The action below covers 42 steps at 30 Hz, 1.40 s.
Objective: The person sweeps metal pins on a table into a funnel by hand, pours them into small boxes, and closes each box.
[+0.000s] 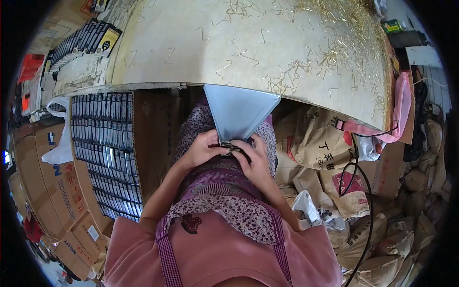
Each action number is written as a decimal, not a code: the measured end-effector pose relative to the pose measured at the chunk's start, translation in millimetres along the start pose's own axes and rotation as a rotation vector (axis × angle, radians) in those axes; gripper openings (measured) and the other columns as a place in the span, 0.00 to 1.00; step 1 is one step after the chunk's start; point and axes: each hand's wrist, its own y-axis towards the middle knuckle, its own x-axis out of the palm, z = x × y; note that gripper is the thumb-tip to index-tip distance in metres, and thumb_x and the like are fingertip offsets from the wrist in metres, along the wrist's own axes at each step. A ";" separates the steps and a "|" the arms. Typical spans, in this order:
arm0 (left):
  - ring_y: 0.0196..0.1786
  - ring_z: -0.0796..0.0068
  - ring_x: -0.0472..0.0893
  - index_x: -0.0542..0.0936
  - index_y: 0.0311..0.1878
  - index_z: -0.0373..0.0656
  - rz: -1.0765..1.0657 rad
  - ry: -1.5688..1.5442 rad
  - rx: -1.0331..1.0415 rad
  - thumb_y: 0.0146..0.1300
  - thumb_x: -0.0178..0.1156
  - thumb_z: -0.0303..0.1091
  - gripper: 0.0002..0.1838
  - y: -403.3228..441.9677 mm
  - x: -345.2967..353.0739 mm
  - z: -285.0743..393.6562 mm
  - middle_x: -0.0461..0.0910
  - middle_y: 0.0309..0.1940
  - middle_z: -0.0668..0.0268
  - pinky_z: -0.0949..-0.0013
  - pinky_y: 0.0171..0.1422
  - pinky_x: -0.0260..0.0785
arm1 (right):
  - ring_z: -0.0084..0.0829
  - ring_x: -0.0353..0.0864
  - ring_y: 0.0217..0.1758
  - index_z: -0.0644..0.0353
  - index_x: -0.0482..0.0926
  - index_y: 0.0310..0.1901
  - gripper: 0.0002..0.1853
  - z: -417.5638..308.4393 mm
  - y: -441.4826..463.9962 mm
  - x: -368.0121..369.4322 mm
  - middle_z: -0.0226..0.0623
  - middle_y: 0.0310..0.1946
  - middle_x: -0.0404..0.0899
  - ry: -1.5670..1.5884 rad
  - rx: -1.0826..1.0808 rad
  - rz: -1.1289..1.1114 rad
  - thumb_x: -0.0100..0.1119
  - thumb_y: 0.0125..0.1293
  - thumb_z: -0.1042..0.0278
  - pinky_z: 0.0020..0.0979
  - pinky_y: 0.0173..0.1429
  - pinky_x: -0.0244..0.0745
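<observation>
A white plastic bag [62, 136] hangs beside a carton [152, 143] packed with rows of dark cases [106, 143]. Brown boxes [52, 182] stand farther left. Right, a pink strap [366, 131] hangs by the worktop [162, 28], near paper sacks [327, 143] and a looping black cable [371, 215].

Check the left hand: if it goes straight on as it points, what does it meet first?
Left hand likely meets the right hand first, just past the small metal part at its fingertips; depth there is unclear.
</observation>
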 end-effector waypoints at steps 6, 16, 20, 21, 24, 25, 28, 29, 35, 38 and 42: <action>0.32 0.79 0.70 0.66 0.38 0.35 -0.062 0.127 0.072 0.41 0.50 0.15 0.16 -3.7 -2.8 -10.8 0.71 0.30 0.64 0.80 0.38 0.62 | 0.34 0.64 0.35 0.53 0.69 0.39 0.14 7.6 -0.9 -1.6 0.40 0.36 0.64 0.190 0.198 -0.310 0.47 0.47 0.74 0.27 0.42 0.58; 0.32 0.74 0.70 0.65 0.39 0.36 0.150 0.180 -0.051 0.43 0.49 0.18 0.16 -23.9 20.7 3.4 0.69 0.32 0.61 0.77 0.36 0.61 | 0.30 0.64 0.35 0.60 0.68 0.39 0.13 -5.9 -13.2 -5.2 0.35 0.35 0.68 0.672 0.272 0.095 0.42 0.50 0.76 0.25 0.42 0.58; 0.33 0.73 0.70 0.64 0.40 0.36 0.174 0.076 0.161 0.44 0.48 0.19 0.16 -27.9 26.0 4.7 0.68 0.34 0.61 0.76 0.36 0.61 | 0.28 0.65 0.33 0.64 0.68 0.37 0.12 -12.0 -10.2 -10.0 0.35 0.35 0.68 0.723 0.375 -0.031 0.41 0.49 0.77 0.24 0.42 0.59; 0.33 0.73 0.70 0.64 0.40 0.36 0.175 0.076 0.159 0.44 0.48 0.19 0.16 -28.5 24.3 5.1 0.68 0.34 0.61 0.76 0.36 0.61 | 0.28 0.65 0.33 0.64 0.68 0.37 0.12 -11.4 -10.4 -9.5 0.35 0.35 0.68 0.725 0.376 -0.031 0.41 0.49 0.77 0.24 0.42 0.59; 0.34 0.73 0.70 0.64 0.41 0.36 0.026 0.324 0.145 0.43 0.48 0.19 0.17 -28.0 13.8 7.3 0.68 0.34 0.62 0.76 0.36 0.61 | 0.26 0.65 0.33 0.64 0.70 0.36 0.11 -3.1 -8.6 -8.8 0.36 0.36 0.69 0.552 0.168 -0.064 0.43 0.48 0.78 0.21 0.41 0.59; 0.34 0.73 0.69 0.64 0.41 0.37 -0.025 0.406 0.139 0.43 0.49 0.19 0.17 -28.2 12.7 7.6 0.68 0.34 0.63 0.76 0.37 0.61 | 0.25 0.65 0.33 0.64 0.70 0.35 0.11 -2.0 -8.3 -8.8 0.36 0.36 0.69 0.493 0.101 -0.075 0.44 0.48 0.78 0.21 0.40 0.59; 0.34 0.74 0.69 0.65 0.40 0.37 0.026 0.298 0.097 0.43 0.49 0.19 0.17 -27.9 16.6 9.7 0.69 0.34 0.63 0.77 0.37 0.61 | 0.24 0.65 0.32 0.64 0.71 0.33 0.09 -4.0 -4.4 -6.8 0.35 0.33 0.70 0.583 0.153 -0.014 0.45 0.47 0.78 0.19 0.39 0.60; 0.34 0.74 0.69 0.65 0.40 0.37 0.050 0.243 0.075 0.43 0.49 0.19 0.16 -27.7 18.5 10.3 0.69 0.34 0.63 0.77 0.37 0.61 | 0.23 0.66 0.31 0.64 0.72 0.32 0.09 -4.8 -3.4 -6.1 0.35 0.32 0.70 0.628 0.181 0.019 0.46 0.47 0.78 0.19 0.38 0.60; 0.33 0.74 0.69 0.67 0.38 0.37 0.025 0.441 0.160 0.43 0.50 0.20 0.14 -24.9 18.2 2.6 0.69 0.34 0.64 0.78 0.37 0.61 | 0.19 0.67 0.28 0.65 0.73 0.29 0.06 -12.9 3.4 -12.3 0.32 0.26 0.72 0.920 0.681 0.062 0.49 0.47 0.78 0.15 0.35 0.60; 0.33 0.73 0.69 0.67 0.37 0.37 0.040 0.489 0.168 0.44 0.50 0.21 0.13 -24.6 19.7 2.7 0.69 0.34 0.64 0.78 0.36 0.61 | 0.17 0.66 0.25 0.65 0.73 0.28 0.05 -3.5 3.4 -12.5 0.29 0.22 0.72 0.985 0.562 0.052 0.50 0.47 0.77 0.14 0.33 0.60; 0.33 0.73 0.69 0.68 0.36 0.38 0.039 0.345 0.109 0.43 0.51 0.21 0.12 -21.9 21.5 -5.8 0.69 0.34 0.64 0.78 0.37 0.61 | 0.20 0.67 0.27 0.65 0.73 0.27 0.05 10.9 -5.9 -15.9 0.32 0.26 0.72 0.819 0.398 -0.124 0.52 0.45 0.78 0.15 0.34 0.60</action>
